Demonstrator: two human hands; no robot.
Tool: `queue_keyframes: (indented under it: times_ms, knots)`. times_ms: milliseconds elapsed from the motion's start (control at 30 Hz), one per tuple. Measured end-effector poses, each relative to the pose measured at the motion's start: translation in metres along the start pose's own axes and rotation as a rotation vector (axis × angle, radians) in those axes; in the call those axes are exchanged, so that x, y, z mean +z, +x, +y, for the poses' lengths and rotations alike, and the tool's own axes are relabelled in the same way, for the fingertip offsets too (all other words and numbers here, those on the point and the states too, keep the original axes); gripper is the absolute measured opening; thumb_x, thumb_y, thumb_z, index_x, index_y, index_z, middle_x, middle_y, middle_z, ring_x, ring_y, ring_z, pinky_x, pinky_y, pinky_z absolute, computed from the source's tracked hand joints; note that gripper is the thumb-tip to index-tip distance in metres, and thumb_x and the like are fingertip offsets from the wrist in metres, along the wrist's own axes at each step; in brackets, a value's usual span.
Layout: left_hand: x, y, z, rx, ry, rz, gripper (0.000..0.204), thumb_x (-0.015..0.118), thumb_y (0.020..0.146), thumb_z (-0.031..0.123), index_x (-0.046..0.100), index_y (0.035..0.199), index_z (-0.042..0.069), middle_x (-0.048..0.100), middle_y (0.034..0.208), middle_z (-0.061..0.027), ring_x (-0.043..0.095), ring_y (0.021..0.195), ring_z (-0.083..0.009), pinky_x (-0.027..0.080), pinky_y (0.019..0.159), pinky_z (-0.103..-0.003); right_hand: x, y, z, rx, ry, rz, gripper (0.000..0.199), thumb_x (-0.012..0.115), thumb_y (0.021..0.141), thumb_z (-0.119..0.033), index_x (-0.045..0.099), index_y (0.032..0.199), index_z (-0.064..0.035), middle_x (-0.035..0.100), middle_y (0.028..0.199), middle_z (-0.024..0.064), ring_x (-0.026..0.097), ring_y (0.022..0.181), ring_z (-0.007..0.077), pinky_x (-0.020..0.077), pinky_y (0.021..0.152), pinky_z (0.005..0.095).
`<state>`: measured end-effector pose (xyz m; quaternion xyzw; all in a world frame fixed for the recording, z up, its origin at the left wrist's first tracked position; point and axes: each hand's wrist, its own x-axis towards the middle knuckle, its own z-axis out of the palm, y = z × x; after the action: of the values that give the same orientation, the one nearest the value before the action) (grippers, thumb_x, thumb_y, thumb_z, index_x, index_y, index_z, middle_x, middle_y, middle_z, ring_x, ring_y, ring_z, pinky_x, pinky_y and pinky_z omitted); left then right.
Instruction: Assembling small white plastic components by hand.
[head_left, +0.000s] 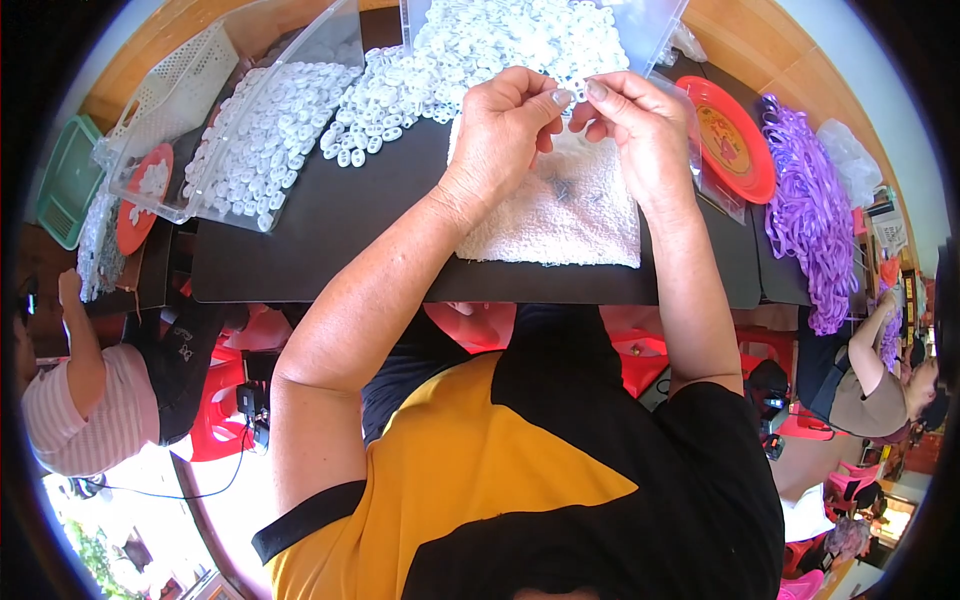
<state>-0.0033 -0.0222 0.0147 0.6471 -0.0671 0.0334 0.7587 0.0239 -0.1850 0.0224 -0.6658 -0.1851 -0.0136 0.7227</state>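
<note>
Both my hands meet above a white towel (545,228) spread on the dark table. My left hand (505,130) is closed in a pinch, thumb against fingers. Opposite it, my right hand (645,135) pinches too, its fingertips almost touching the left ones. Whatever sits between the fingertips is too small to make out. A few tiny grey metal-looking bits (561,190) lie on the towel under my hands. Just beyond them spreads a heap of small white oval plastic pieces (395,90), each with a hole or recess, spilling from a clear bin (648,48).
To the left, a clear tub (180,213) lies tipped with more white pieces (255,140). A red plate (752,180) and a bundle of purple straps (810,215) are at the right. One person (95,400) sits left, another (870,400) right.
</note>
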Motion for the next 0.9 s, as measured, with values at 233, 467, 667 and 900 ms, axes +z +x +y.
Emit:
queue_keyframes:
  times_ms: [233,467,667,900]
  knots:
    - [0.001,0.0,-0.002,0.043,0.01,0.008,0.014,0.063,0.091,0.013,0.06,0.091,0.0,0.059,0.069,-0.0021,0.052,0.056,-0.0065,0.041,0.046,-0.021,0.012,-0.005,-0.002,-0.029,-0.113,0.03,0.013,0.063,0.09,-0.016,0.067,0.091,-0.0036,0.064,0.075,0.0005,0.059,0.068,0.0074,0.0426,0.061,0.021]
    - [-0.001,0.0,-0.002,0.031,0.042,-0.038,0.015,0.06,0.093,0.016,0.061,0.091,0.001,0.059,0.069,-0.0015,0.052,0.057,-0.0069,0.04,0.048,-0.021,0.011,-0.006,-0.003,-0.048,-0.099,0.064,0.015,0.062,0.091,-0.019,0.066,0.09,-0.0041,0.062,0.072,-0.0001,0.058,0.067,0.0068,0.0415,0.06,0.0209]
    - [0.0,0.0,-0.002,0.019,0.056,-0.031,0.015,0.06,0.093,0.016,0.061,0.09,0.002,0.059,0.069,-0.0014,0.052,0.057,-0.0074,0.04,0.048,-0.022,0.008,-0.005,0.0,-0.071,-0.18,0.018,0.016,0.061,0.092,-0.021,0.066,0.09,-0.0052,0.061,0.07,-0.0005,0.057,0.066,0.0064,0.0416,0.06,0.0211]
    - [-0.001,-0.001,0.001,0.003,0.067,-0.029,0.011,0.062,0.091,0.012,0.061,0.088,0.001,0.058,0.068,-0.0012,0.052,0.056,-0.0064,0.041,0.046,-0.021,0.005,-0.005,-0.002,-0.073,-0.219,-0.027,0.019,0.061,0.092,-0.023,0.065,0.088,-0.0053,0.059,0.067,-0.0013,0.056,0.064,0.0061,0.0417,0.06,0.021]
